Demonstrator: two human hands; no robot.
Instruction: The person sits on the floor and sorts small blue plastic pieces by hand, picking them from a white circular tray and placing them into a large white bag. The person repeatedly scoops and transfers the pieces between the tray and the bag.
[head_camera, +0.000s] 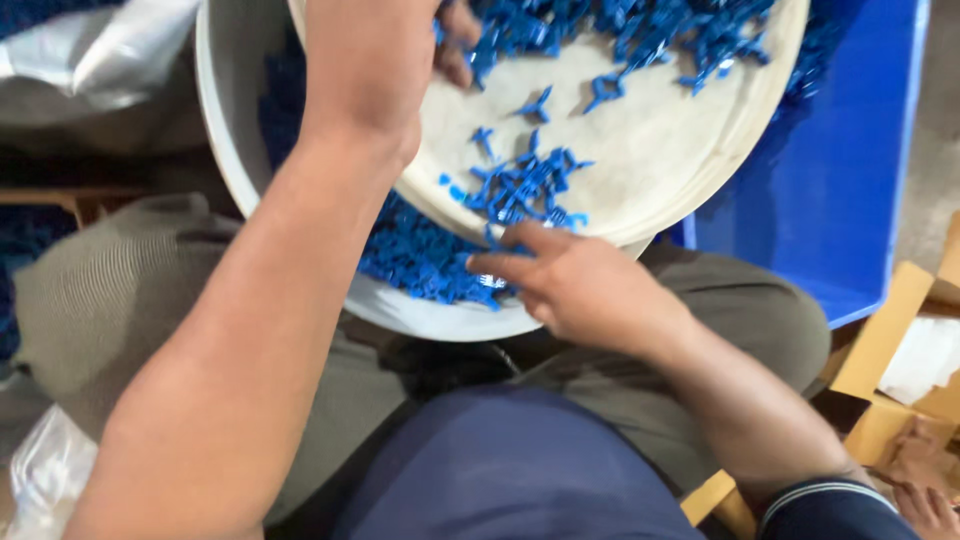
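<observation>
— Where are the hands sitting right now?

— The left hand (375, 60) is reaching up over the tilted white tray (660, 150), its fingers curling at the upper edge of the big heap of small blue plastic pieces (520, 185). I cannot tell whether it is gripping any; the fingertips are partly cut off at the top.

— And the other one?

— The right hand (575, 285) is lying at the tray's lower rim, fingers stretched out flat and loosely spread, touching the loose cluster of blue pieces there. It is not clamping on anything that I can see.

— So the pieces are lying between the two hands?

— Mostly, yes. One cluster is sitting just above the right fingers, a few strays in the middle, the thick heap by the left fingers. More are spilling under the rim into the white bucket (225, 130) below.

— What is standing around?

— A blue bin (850, 180) to the right, a cardboard box (890, 330) beside the person's knee.
</observation>
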